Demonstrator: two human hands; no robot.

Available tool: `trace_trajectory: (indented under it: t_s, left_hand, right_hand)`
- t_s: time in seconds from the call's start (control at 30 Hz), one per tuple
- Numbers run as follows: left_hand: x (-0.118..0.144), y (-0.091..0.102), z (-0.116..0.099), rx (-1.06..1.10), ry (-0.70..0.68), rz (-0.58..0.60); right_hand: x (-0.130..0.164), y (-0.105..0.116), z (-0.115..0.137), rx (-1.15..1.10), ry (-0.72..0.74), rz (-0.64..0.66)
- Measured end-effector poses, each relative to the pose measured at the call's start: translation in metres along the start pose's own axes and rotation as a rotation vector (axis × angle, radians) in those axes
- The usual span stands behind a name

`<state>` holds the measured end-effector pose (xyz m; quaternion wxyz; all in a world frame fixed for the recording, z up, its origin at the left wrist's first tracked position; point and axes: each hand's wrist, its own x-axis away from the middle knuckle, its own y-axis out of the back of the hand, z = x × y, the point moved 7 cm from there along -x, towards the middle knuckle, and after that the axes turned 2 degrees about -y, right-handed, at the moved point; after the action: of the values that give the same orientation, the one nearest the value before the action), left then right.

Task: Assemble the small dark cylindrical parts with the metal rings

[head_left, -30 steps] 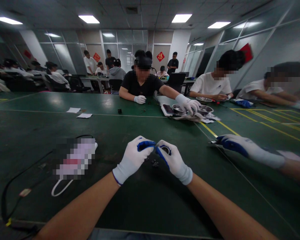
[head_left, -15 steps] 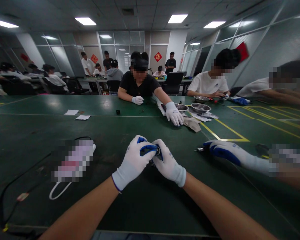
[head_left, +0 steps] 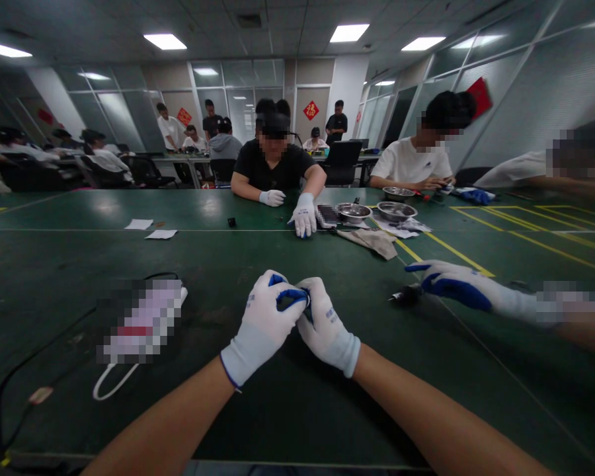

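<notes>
Fingers (head_left: 290, 296) of both gloved hands are pinched shut around a small part, barely seen between them, held just above the table (head_left: 277, 410) for close handling.

Dark green worktop (head_left: 69, 258), wide, marked with yellow lines at right. On it: two paper slips (head_left: 150, 229) far left, black cable (head_left: 34, 357) near left edge, small black block (head_left: 231, 222), phone (head_left: 328, 214), two steel bowls (head_left: 377, 211), crumpled cloth (head_left: 371, 240).
</notes>
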<state>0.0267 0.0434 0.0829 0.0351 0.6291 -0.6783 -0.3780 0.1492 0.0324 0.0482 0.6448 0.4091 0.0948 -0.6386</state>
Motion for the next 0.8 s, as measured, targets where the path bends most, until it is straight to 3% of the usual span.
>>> trace_trajectory:
  t_s: [0.23, 0.43, 0.53, 0.7, 0.8]
  left_hand:
    - [0.001, -0.004, 0.008, 0.111, 0.149, 0.029]
    - [0.0, -0.016, 0.026, 0.436, 0.348, 0.126]
    - [-0.001, -0.018, 0.029, 0.467, 0.342, 0.097]
    - [0.0, -0.012, 0.019, 0.331, 0.224, -0.007]
    - [0.001, -0.01, 0.015, 0.338, 0.202, -0.006]
  right_hand:
    - [0.003, -0.002, -0.002, 0.235, 0.085, -0.014]
    - [0.005, -0.005, 0.0, 0.422, 0.11, -0.047]
    - [0.005, -0.005, -0.001, 0.459, 0.097, -0.042]
    - [0.006, -0.002, -0.002, 0.462, 0.097, -0.062]
    - [0.006, -0.001, 0.0, 0.456, 0.105, -0.082]
